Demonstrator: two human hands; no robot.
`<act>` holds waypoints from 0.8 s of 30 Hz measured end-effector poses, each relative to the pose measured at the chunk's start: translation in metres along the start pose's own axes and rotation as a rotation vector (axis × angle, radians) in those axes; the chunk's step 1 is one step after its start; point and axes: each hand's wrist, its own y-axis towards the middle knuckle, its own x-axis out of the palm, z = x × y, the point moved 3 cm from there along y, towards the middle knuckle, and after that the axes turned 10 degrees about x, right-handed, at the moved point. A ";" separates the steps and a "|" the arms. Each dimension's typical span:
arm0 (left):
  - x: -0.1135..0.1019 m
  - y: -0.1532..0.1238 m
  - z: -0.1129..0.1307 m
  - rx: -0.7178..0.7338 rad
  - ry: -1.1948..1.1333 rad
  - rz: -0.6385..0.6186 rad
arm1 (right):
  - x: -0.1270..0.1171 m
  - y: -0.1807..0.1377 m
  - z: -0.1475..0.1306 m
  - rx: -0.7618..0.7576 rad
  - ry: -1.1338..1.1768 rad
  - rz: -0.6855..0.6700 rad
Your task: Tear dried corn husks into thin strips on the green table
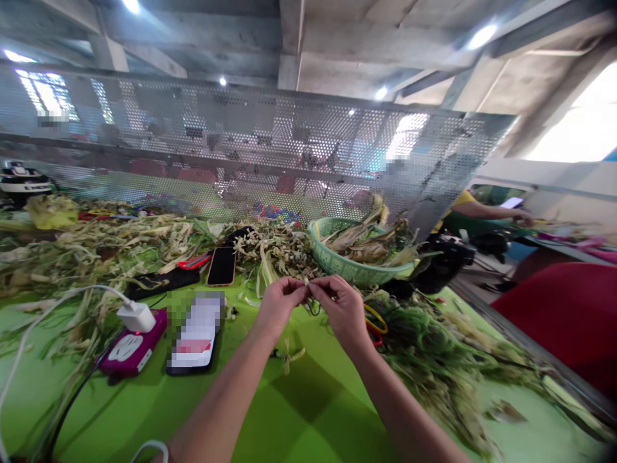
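My left hand (pixel 279 301) and my right hand (pixel 342 307) meet above the green table (pixel 308 399), fingertips pinched together on a small pale strip of dried husk (pixel 306 283). Both hands are closed around it. A dark thin cord dangles below the pinch. Just behind them lies a heap of dried husk strips (pixel 270 247). A green woven basket (pixel 347 257) filled with husks stands to the back right of my hands.
Phones (pixel 222 265) (pixel 195 334) lie left of my hands, beside a purple power strip (pixel 130 350) with a white charger. Husk piles cover the left and right table. A perforated metal screen (pixel 270 148) stands behind. Another person's arm (pixel 486 211) shows at right.
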 end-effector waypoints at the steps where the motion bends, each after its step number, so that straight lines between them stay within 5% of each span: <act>1: 0.001 0.000 0.000 -0.016 -0.006 0.003 | 0.000 0.000 0.000 -0.003 -0.003 -0.001; 24: -0.003 -0.001 -0.007 0.032 0.051 0.063 | 0.005 -0.011 -0.012 -0.214 -0.276 0.010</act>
